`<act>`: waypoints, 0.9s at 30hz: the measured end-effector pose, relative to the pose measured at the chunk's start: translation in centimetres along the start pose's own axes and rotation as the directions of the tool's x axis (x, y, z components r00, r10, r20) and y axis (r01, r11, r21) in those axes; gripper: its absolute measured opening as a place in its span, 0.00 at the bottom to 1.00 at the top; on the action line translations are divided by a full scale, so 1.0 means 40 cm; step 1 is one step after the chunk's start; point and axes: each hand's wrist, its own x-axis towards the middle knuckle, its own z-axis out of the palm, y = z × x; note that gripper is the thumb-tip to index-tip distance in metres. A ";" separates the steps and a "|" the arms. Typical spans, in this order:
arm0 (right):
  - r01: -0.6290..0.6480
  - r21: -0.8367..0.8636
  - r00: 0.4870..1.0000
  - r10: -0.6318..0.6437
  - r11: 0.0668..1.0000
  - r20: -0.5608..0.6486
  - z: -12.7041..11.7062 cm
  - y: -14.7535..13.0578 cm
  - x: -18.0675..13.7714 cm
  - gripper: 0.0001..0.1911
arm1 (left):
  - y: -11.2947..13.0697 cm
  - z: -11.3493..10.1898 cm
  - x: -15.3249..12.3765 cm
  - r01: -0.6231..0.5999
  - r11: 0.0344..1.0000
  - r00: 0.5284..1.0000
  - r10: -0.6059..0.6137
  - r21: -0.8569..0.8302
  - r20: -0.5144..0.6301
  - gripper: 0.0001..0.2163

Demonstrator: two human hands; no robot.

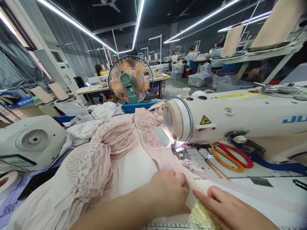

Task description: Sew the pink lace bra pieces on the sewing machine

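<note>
My left hand (170, 190) is curled into a loose fist, pressing on a strip of pale pink fabric (168, 163) on the white sewing table (134, 169). My right hand (227, 209) lies beside it with fingers stretched flat over a patch of yellowish lace trim (200, 217). The pink strip runs up to the needle area (178, 151) of a white sewing machine (230, 116), lit by its lamp. A heap of pink lace garments (96, 159) lies to the left.
Scissors with red and orange handles (231, 158) lie on the machine bed. Another white machine (31, 142) sits at far left. A standing fan (130, 80) is behind the table. Other people work at distant tables (192, 54). A ruler strip (165, 225) edges the table.
</note>
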 end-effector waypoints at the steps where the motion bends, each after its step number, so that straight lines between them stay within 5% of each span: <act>1: 0.002 0.007 1.000 -0.002 1.000 0.006 0.000 0.000 0.001 0.18 | -0.006 0.000 0.000 -0.001 1.000 1.000 0.001 0.006 -0.007 0.23; 20: -0.022 -0.202 0.994 0.043 0.979 0.097 0.009 0.013 0.083 0.20 | -0.089 0.046 0.018 0.010 0.989 0.961 0.031 0.148 -0.274 0.17; 27: -0.116 -0.306 0.984 0.151 0.945 0.095 0.019 0.007 0.125 0.23 | -0.105 0.051 0.022 0.056 0.985 0.967 -0.014 0.160 -0.253 0.15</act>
